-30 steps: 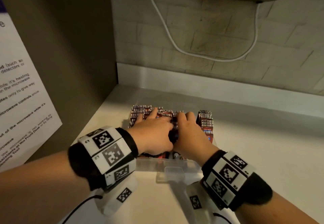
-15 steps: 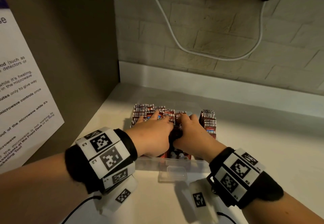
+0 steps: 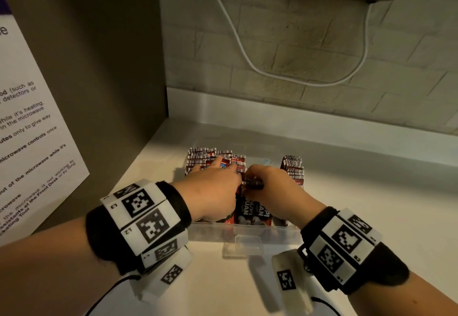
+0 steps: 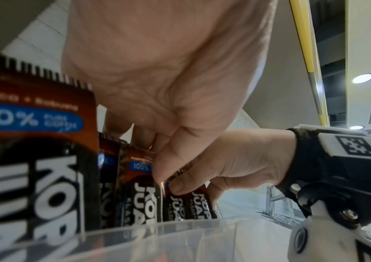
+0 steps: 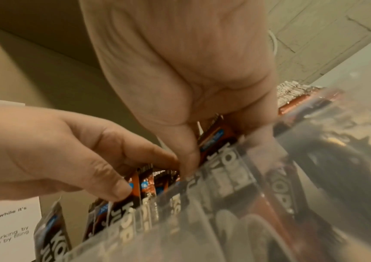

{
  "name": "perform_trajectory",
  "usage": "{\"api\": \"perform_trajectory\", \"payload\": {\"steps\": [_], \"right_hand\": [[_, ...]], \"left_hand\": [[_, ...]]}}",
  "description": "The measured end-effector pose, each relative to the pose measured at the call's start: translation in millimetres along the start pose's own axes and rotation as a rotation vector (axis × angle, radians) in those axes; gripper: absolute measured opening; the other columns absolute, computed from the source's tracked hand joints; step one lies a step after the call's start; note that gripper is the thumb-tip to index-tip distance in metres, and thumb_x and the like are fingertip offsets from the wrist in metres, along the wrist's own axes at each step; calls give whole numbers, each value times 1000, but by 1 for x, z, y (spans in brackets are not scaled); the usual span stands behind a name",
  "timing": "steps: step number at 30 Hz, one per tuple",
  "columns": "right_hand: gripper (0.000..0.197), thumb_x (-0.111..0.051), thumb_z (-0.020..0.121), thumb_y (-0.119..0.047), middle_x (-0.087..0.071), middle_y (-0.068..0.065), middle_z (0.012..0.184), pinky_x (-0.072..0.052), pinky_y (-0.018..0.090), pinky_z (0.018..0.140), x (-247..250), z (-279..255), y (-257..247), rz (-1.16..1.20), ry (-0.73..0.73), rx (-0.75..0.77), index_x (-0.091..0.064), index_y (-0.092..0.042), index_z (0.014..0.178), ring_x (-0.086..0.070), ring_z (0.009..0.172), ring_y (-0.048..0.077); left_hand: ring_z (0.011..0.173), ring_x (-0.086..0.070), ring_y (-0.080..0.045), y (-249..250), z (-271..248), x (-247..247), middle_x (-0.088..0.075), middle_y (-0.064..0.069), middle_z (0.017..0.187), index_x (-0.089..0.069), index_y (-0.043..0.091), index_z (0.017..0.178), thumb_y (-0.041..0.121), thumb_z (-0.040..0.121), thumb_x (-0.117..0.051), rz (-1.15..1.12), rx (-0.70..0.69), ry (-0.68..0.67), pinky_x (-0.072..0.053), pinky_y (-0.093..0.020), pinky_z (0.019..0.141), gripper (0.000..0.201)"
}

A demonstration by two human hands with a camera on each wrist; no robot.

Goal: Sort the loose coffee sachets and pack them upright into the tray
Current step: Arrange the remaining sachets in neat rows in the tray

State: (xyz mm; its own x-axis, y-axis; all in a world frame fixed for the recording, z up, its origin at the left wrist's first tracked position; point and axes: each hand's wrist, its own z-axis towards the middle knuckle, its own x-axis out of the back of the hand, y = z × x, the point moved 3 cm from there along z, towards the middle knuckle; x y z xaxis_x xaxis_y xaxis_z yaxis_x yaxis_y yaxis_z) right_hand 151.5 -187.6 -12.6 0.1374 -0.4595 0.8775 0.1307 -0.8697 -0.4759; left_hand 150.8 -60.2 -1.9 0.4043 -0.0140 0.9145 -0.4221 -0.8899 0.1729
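A clear plastic tray (image 3: 270,235) on the counter holds red-and-black coffee sachets (image 3: 202,156) standing upright in a left row, with a second stack (image 3: 292,167) at its right end. My left hand (image 3: 213,187) lies over the left row. Its fingers (image 4: 117,127) rest over the tops and its thumb (image 4: 164,168) is against a front sachet. My right hand (image 3: 270,187) pinches a small bundle of sachets (image 3: 252,183) in the tray's middle, thumb (image 4: 180,187) in front. More sachets (image 5: 146,182) stand between the two thumbs.
A brown cabinet side (image 3: 99,68) with a white printed notice (image 3: 29,137) stands close on the left. A brick wall (image 3: 297,43) with a hanging white cable (image 3: 238,40) is behind. Pale counter (image 3: 384,179) extends to the right of the tray.
Both hands stay at the tray's middle. The right hand has drawn slightly nearer and away from the right stack, and a dark bundle of sachets now shows between the hands.
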Motion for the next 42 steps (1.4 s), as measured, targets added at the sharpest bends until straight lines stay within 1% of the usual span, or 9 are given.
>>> {"api": "perform_trajectory", "payload": {"steps": [8,15,19,22,28,33,36,40,42], "right_hand": [[15,-65,86,-10,-59,-9,78,-42,17,61,31,-5,3,83,121,47,-59,-23,85,-55,76,14],[15,-69,83,-5,-67,2,74,-55,37,69,64,-14,15,403,98,100,-63,-18,79,-64,71,18],[19,-68,81,1,-65,-1,72,-51,30,67,62,-17,28,420,21,175,-63,-17,78,-60,69,13],[21,-69,81,2,-65,0,73,-50,31,70,58,-18,39,409,-20,196,-65,-18,78,-60,70,14],[28,-73,77,2,-74,-2,89,-53,29,85,52,-20,57,348,-96,194,-72,-23,89,-69,88,15],[40,-86,65,-8,-72,3,90,-55,41,80,44,-24,71,261,25,107,-66,-10,99,-68,85,23],[58,-92,50,-27,-65,-6,88,-50,29,66,42,-32,76,95,214,24,-59,-16,96,-61,75,14],[91,-88,32,-47,-52,-4,94,-42,28,60,37,-45,81,185,273,-179,-44,-21,107,-56,77,16],[90,-94,39,-33,-57,0,97,-52,33,64,31,-49,85,355,201,-344,-43,-18,112,-63,83,23]], "left_hand": [[149,14,-30,-3,-1,0,0,0,164,-34,16,147,4,92,-40,10,-1,-8,-5,-60,118,56],[150,6,-28,1,-4,3,-10,0,162,-24,18,152,14,95,-43,-44,-33,48,-7,-54,120,60],[143,-26,-18,16,-6,12,-31,-2,156,-22,18,153,23,98,-44,-384,-124,271,-23,-31,114,59],[120,-46,-10,33,0,6,-42,0,147,-15,23,156,23,96,-50,-750,-121,252,-35,-20,99,69],[145,-23,-15,64,12,-16,-24,3,159,-18,26,155,48,98,-40,-1279,-116,95,-21,-26,106,64],[130,-43,-9,84,25,-29,-47,4,142,-46,25,141,67,95,-24,-1515,-86,-19,-28,-26,107,66],[119,-55,-12,88,32,-28,-60,3,130,-58,24,127,79,84,-29,-1587,-46,-1,-38,-34,108,76],[127,-53,-24,94,46,-29,-47,-8,146,-26,29,152,94,54,-38,-1716,60,-29,-40,-44,108,118],[129,-51,-26,97,52,-30,-41,-7,150,-20,34,153,97,47,-38,-1764,94,-33,-39,-47,109,124]]}}
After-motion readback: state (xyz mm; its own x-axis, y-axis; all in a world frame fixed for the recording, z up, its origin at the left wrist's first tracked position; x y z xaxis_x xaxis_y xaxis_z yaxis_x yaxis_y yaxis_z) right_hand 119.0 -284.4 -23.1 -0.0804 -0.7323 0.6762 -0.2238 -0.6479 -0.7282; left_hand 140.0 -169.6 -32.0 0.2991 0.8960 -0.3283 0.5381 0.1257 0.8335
